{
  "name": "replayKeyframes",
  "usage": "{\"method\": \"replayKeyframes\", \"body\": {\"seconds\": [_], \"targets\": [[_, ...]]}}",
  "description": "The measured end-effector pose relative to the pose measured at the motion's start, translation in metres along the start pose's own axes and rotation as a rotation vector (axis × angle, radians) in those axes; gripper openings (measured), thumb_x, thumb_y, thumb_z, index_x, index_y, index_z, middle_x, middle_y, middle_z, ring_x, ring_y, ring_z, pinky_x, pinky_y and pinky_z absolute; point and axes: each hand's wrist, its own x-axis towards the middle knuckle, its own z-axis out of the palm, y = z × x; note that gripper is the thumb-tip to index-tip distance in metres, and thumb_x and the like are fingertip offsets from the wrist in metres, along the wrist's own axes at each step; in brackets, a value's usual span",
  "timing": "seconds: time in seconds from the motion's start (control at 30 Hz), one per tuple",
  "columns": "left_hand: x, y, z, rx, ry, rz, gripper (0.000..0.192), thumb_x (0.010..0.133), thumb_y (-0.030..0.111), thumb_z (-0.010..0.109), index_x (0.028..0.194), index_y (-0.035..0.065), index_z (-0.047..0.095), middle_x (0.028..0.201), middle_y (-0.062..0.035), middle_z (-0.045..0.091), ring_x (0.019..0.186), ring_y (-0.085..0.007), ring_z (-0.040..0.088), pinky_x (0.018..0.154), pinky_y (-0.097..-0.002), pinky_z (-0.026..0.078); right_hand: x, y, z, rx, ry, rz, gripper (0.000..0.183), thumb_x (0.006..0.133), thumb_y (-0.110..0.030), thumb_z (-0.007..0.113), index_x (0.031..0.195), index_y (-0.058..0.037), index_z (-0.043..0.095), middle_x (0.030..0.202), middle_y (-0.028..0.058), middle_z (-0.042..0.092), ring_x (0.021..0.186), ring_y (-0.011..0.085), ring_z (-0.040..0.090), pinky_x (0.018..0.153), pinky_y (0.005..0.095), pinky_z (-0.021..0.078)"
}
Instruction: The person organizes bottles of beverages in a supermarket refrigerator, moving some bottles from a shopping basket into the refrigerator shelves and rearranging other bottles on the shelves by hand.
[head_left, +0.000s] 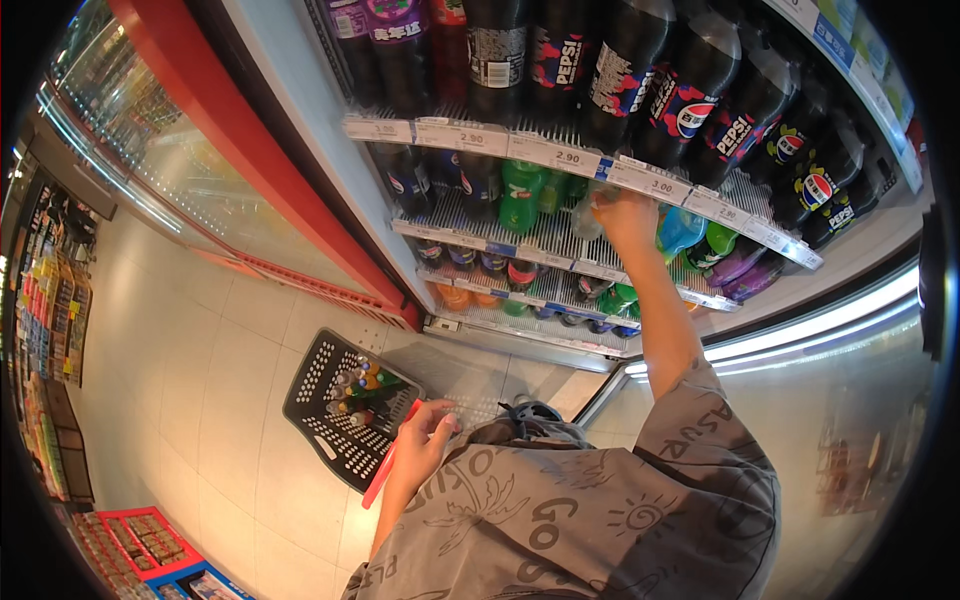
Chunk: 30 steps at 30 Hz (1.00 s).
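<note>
My right hand reaches into the second shelf of an open drinks cooler. Its fingertips are partly hidden under the upper shelf's price rail, beside a clear plastic bottle; I cannot tell whether they grip it. Left of that bottle is a green 7UP bottle, and to the right is a bottle with a blue label. My left hand is low in front of me, fingers apart and loosely bent, against the red handle of a black shopping basket. Several small bottles lie inside.
Large dark Pepsi bottles line the shelf above my hand. Lower shelves hold more bottles. A glass cooler door swings open at my right. A red-framed cooler, tiled floor and stocked racks are at left.
</note>
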Motion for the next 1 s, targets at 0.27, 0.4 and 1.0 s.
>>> {"method": "replayKeyframes", "body": {"seconds": [0.27, 0.4, 1.0], "targets": [[-0.012, -0.011, 0.000, -0.033, 0.117, 0.045, 0.025, 0.096, 0.014, 0.060, 0.117, 0.0010, 0.061, 0.084, -0.0102, 0.071, 0.080, -0.0160, 0.069, 0.074, -0.0296, 0.052, 0.001, -0.007, 0.011, -0.030, -0.069, 0.077, 0.064, 0.073, -0.031, 0.080, 0.123, 0.0002, 0.057, 0.113, 0.0259, 0.064, 0.101, 0.0445, 0.062, 0.086, 0.0499, 0.0507], [-0.014, -0.012, -0.009, 0.046, 0.101, 0.008, 0.026, 0.096, 0.020, 0.059, 0.117, 0.0061, 0.062, 0.084, -0.0127, 0.070, 0.079, -0.0242, 0.070, 0.074, -0.0334, 0.053, -0.007, -0.007, -0.020, 0.009, -0.144, 0.174, 0.068, 0.076, -0.027, 0.082, 0.128, 0.0054, 0.053, 0.117, 0.0258, 0.062, 0.092, 0.0360, 0.066, 0.084, 0.0461, 0.0510], [-0.022, -0.136, -0.136, -0.198, 0.361, -0.246, 0.022, 0.095, 0.021, 0.062, 0.098, -0.0006, 0.066, 0.079, -0.0090, 0.070, 0.073, -0.0133, 0.065, 0.068, -0.0304, 0.050, -0.274, -0.307, 0.068, 0.915, -1.262, -0.544, 0.034, 0.086, -0.002, 0.066, 0.119, -0.0031, 0.063, 0.101, 0.0120, 0.067, 0.087, 0.0219, 0.068, 0.065, 0.0305, 0.0544]]}}
